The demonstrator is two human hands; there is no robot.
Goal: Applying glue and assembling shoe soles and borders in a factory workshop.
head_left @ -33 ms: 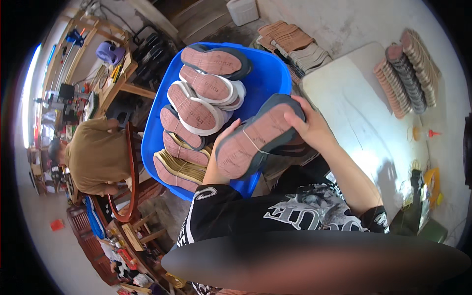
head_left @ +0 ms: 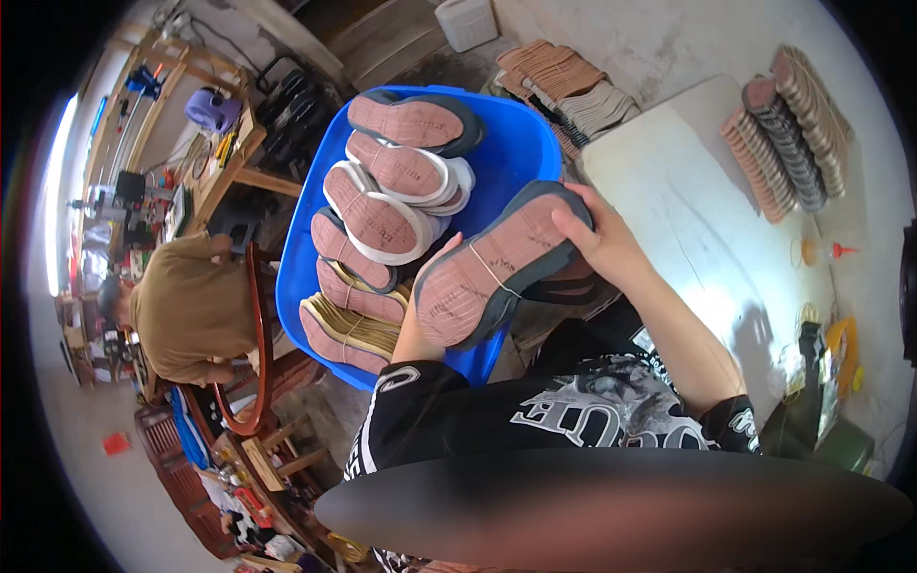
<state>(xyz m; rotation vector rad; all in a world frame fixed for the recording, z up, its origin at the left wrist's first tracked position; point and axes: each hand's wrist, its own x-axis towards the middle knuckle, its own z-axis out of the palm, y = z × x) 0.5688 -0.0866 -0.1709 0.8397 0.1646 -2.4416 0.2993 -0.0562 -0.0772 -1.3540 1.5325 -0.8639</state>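
Observation:
Both my hands hold a bundle of shoe soles (head_left: 463, 291), pinkish-brown face up with dark grey edges and a thin band around its middle. My right hand (head_left: 607, 239) grips the upper right end, thumb on the top sole and fingers behind. My left hand (head_left: 441, 256) supports the left side; most of its fingers are hidden behind the bundle. Beneath and to the left is a blue plastic tub (head_left: 521, 124). In it lie banded sole bundles: a dark-edged one (head_left: 415, 122) at the back, white-edged ones (head_left: 382, 224) in the middle, and yellowish ones (head_left: 349, 334) in front.
A pale tabletop (head_left: 669, 181) stands at the right, with rows of stacked soles (head_left: 783, 143) at its far end. More sole stacks (head_left: 564, 81) sit behind the tub. On the left, a person in a brown shirt (head_left: 196, 306) sits in a wooden chair (head_left: 258, 353) near a cluttered workbench (head_left: 224, 177).
The held bundle has tilted slightly, showing less of its dark left edge. Both hands keep their hold on it.

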